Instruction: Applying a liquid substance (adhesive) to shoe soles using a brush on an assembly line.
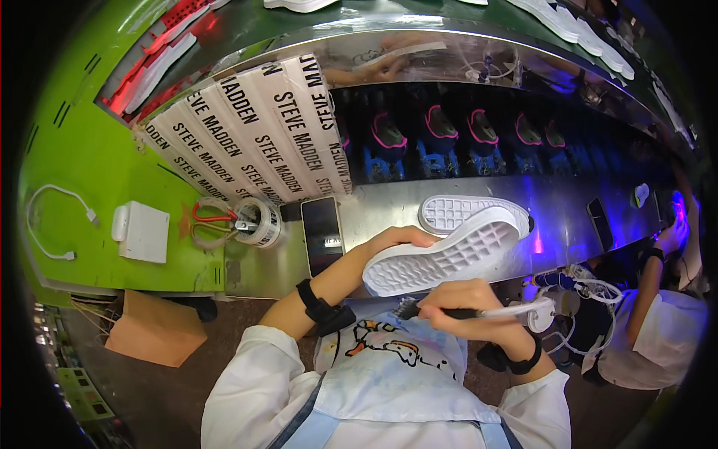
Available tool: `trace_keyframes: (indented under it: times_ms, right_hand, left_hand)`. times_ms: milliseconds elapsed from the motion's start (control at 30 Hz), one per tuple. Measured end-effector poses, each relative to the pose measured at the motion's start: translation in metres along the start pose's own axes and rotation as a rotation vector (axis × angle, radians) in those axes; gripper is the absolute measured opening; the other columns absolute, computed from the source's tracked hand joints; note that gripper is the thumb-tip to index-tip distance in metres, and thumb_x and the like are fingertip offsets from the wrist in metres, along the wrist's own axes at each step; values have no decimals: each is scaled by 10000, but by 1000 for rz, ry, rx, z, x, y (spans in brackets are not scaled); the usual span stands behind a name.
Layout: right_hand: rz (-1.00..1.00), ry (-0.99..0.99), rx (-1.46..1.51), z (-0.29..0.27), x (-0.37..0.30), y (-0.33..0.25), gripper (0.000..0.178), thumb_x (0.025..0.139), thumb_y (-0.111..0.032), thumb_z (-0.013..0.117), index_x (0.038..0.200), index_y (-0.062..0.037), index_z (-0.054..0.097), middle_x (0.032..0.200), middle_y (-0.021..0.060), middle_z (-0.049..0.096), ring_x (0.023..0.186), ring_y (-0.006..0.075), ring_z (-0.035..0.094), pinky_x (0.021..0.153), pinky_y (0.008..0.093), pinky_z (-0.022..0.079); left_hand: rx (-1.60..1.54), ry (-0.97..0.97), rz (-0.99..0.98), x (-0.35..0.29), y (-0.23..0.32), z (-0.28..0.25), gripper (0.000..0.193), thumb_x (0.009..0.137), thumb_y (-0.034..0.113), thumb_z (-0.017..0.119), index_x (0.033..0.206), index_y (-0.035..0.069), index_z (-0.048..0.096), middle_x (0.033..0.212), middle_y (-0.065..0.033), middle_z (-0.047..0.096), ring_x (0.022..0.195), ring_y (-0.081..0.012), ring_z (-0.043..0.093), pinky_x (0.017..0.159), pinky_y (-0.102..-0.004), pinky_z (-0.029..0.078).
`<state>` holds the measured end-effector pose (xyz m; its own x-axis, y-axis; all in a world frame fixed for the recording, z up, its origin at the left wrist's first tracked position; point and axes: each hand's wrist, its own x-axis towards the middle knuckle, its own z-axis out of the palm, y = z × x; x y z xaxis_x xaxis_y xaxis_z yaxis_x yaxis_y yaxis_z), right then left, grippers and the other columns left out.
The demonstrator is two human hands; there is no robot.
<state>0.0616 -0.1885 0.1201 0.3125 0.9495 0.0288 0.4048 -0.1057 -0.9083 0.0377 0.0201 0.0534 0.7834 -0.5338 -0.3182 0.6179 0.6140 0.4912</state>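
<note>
My left hand (402, 239) grips a white shoe sole (441, 258) by its edge, with the gridded inside facing up. It is tilted, and its far end overlaps a second white sole (443, 214) on the metal bench. Just below the held sole, my right hand (467, 301) is closed round a dark-handled brush (407, 309). Its black bristles point left, apart from the sole. A white hose (516, 308) runs from the handle end across my right wrist. The fingers of my left hand beneath the sole are hidden.
A phone (322, 233) and a tape roll with scissors (258, 223) lie left on the metal bench (389, 202). Beyond stands a printed box (254, 131). A conveyor (419, 19) carries soles. A co-worker (658, 329) sits right, beside coiled tubing (598, 292). A paper bag (153, 329) stands lower left.
</note>
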Motion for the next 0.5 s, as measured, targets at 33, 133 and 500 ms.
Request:
trace_keyframes:
  times_ms: [33, 133, 500]
  right_hand:
    - [12, 68, 130, -3, 1, -7, 81, 828, -30, 633, 858, 23, 687, 938, 145, 690, 776, 214, 673, 691, 287, 527]
    - [-189, 107, 13, 6, 8, -4, 86, 826, -24, 639, 880, 24, 686, 949, 134, 688, 789, 240, 672, 707, 287, 525]
    - [29, 609, 116, -39, -29, 12, 124, 831, -7, 562, 809, 62, 663, 878, 179, 690, 683, 224, 689, 675, 314, 556]
  left_hand:
    - [-97, 128, -98, -4, 6, 12, 423, 825, 184, 552, 1168, -58, 596, 1145, -173, 639, 997, -228, 645, 887, -307, 504]
    - [-21, 219, -240, 3, 15, 16, 424, 807, 163, 592, 1176, -47, 596, 1125, -150, 651, 972, -209, 652, 857, -281, 513]
    - [406, 279, -52, -17, 39, 33, 392, 841, 299, 651, 1103, 9, 668, 971, -76, 684, 762, -126, 642, 705, -235, 499]
